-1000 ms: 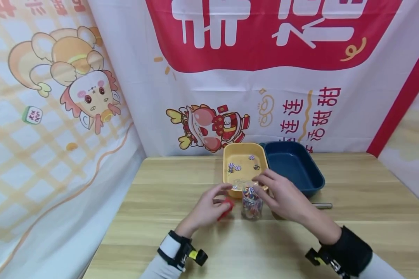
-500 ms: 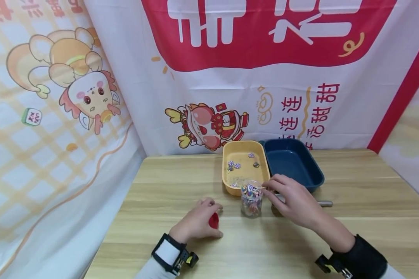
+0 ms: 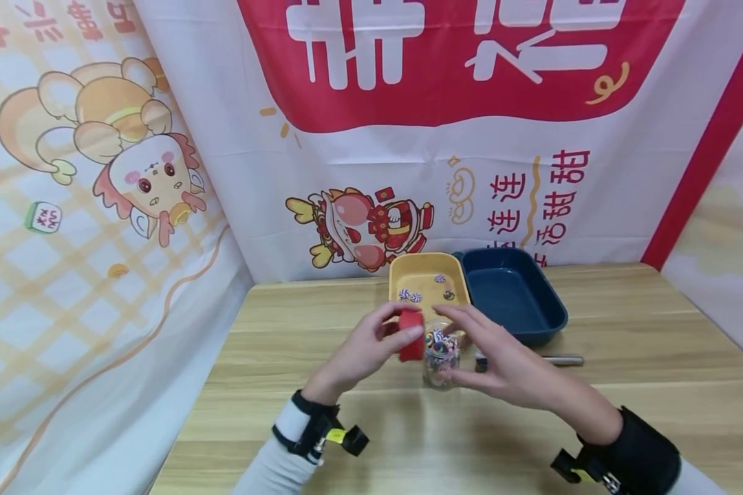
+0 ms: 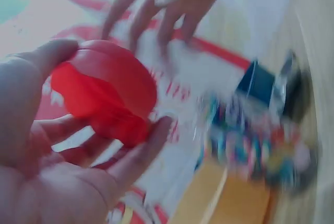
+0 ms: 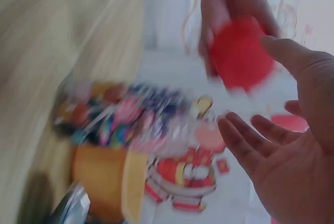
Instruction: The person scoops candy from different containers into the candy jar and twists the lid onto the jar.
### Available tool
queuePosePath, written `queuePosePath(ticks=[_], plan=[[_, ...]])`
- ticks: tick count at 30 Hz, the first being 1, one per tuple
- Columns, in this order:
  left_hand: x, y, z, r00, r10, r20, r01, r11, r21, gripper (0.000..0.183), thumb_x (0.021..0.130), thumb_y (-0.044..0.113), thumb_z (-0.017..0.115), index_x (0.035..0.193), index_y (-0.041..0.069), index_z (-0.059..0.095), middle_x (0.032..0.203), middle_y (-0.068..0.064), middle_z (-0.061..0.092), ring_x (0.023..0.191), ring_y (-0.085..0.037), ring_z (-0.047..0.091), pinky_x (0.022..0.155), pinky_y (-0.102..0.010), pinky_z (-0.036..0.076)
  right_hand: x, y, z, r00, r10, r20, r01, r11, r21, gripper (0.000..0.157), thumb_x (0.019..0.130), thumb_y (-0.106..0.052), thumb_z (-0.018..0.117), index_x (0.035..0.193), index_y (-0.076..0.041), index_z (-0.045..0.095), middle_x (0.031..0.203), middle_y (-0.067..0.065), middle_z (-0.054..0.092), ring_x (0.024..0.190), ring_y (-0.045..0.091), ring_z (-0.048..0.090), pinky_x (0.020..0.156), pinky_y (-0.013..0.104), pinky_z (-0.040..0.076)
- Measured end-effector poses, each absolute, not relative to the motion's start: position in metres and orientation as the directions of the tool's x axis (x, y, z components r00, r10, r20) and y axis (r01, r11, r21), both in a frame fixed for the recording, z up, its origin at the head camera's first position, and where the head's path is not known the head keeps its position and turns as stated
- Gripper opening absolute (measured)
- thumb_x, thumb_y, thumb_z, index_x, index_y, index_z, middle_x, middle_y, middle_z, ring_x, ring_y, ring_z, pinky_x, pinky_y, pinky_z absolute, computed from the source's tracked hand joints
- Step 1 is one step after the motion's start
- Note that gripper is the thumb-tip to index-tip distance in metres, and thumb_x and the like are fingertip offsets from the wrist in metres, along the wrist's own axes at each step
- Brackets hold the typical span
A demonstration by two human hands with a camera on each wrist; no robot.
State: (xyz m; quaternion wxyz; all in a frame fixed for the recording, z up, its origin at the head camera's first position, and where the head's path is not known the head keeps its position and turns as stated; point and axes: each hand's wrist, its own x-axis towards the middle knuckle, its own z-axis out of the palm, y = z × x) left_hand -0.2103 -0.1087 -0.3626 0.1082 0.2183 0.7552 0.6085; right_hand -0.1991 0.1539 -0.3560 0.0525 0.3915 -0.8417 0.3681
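My left hand holds a round red lid between thumb and fingers, raised beside the top of a clear jar. In the left wrist view, the lid is tilted, its hollow side partly visible. Filled with colourful swirl lollipops, the jar stands upright on the table, its mouth uncovered. My right hand is just right of the jar, fingers spread and thumb low near the jar's side. Nothing is in its grasp in the right wrist view, where the lid is blurred.
Behind the jar is a yellow tub with several swirl candies inside. A navy blue tub stands against its right side. A tool with a metal handle lies on the table, partly behind my right hand. A printed cloth hangs at the back.
My left hand first drew back left with the red lid, then brought it up and right to the jar's top. My right hand left the lollipops at the mouth and spread beside the jar.
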Motion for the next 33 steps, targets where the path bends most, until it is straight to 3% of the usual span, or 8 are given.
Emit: queuePosePath(ticks=[5,8,12,16,26,28,31,33], plan=[[-0.214,-0.08,-0.354,-0.838,0.515,0.178,0.192,-0.027,0.981,0.049,0.105,0.035,0.058,0.148,0.022,0.04,0.149,-0.004,0.043,0.13,-0.027,0.057,0.099,-0.042,0.058,-0.209,0.144,-0.334,-0.6,-0.658,0.455,-0.789,0.393,-0.472,0.078,0.085,-0.025,0.085,0.153,-0.023,0.047,0.152,0.003,0.048,0.127,0.023,0.057,0.091,0.032,0.061],[-0.219,-0.08,-0.361,-0.842,0.498,0.209,0.254,0.024,0.967,0.055,0.105,0.04,0.056,0.152,0.023,0.033,0.153,-0.002,0.039,0.136,-0.026,0.05,0.104,-0.042,0.055,-0.219,0.147,-0.322,-0.587,-0.669,0.457,-0.806,0.429,-0.407,0.069,0.082,-0.022,0.088,0.144,-0.018,0.056,0.139,0.004,0.057,0.113,0.019,0.063,0.084,0.027,0.062],[-0.225,-0.09,-0.388,-0.876,0.435,0.207,0.33,0.23,0.915,0.072,0.098,0.044,0.067,0.157,0.028,0.029,0.155,0.003,0.037,0.142,-0.022,0.04,0.111,-0.045,0.048,-0.231,0.151,-0.307,-0.632,-0.71,0.312,-0.772,0.537,-0.341,0.063,0.081,-0.026,0.089,0.137,-0.017,0.06,0.127,0.002,0.06,0.103,0.016,0.062,0.078,0.026,0.063],[-0.225,-0.093,-0.421,-0.9,0.414,0.138,0.274,0.29,0.917,0.086,0.088,0.034,0.082,0.157,0.037,0.031,0.151,0.008,0.041,0.138,-0.021,0.045,0.112,-0.049,0.047,-0.239,0.141,-0.301,-0.657,-0.751,0.065,-0.736,0.62,-0.272,0.062,0.08,-0.028,0.089,0.136,-0.02,0.063,0.123,0.0,0.062,0.106,0.019,0.061,0.081,0.033,0.062],[-0.229,-0.069,-0.449,-0.915,0.361,0.181,0.29,0.274,0.917,0.093,0.083,0.029,0.087,0.154,0.048,0.03,0.149,0.021,0.046,0.129,-0.007,0.051,0.106,-0.027,0.05,-0.248,0.111,-0.316,-0.652,-0.739,-0.171,-0.708,0.674,-0.21,0.058,0.078,-0.016,0.09,0.132,-0.019,0.07,0.117,0.0,0.068,0.103,0.018,0.06,0.088,0.039,0.06],[-0.231,-0.067,-0.45,-0.917,0.349,0.191,0.294,0.272,0.916,0.095,0.083,0.026,0.087,0.155,0.046,0.029,0.148,0.021,0.047,0.129,-0.006,0.051,0.105,-0.025,0.05,-0.249,0.11,-0.319,-0.674,-0.723,-0.149,-0.695,0.69,-0.202,0.049,0.08,-0.02,0.089,0.125,-0.016,0.072,0.112,0.001,0.069,0.098,0.017,0.062,0.085,0.037,0.061],[-0.233,-0.066,-0.451,-0.924,0.326,0.201,0.297,0.276,0.914,0.096,0.082,0.022,0.088,0.156,0.041,0.031,0.142,0.02,0.052,0.127,-0.005,0.053,0.108,-0.028,0.049,-0.251,0.105,-0.327,-0.722,-0.69,-0.054,-0.675,0.719,-0.164,0.029,0.085,-0.036,0.084,0.101,-0.013,0.075,0.086,-0.002,0.069,0.076,0.012,0.062,0.069,0.026,0.06],[-0.235,-0.066,-0.452,-0.926,0.317,0.205,0.298,0.281,0.912,0.095,0.082,0.02,0.088,0.157,0.037,0.032,0.136,0.018,0.056,0.125,-0.004,0.054,0.109,-0.029,0.048,-0.253,0.1,-0.336,-0.774,-0.633,0.018,-0.628,0.764,-0.146,0.036,0.087,-0.048,0.079,0.08,-0.014,0.07,0.068,-0.003,0.061,0.06,0.011,0.056,0.054,0.022,0.051]])
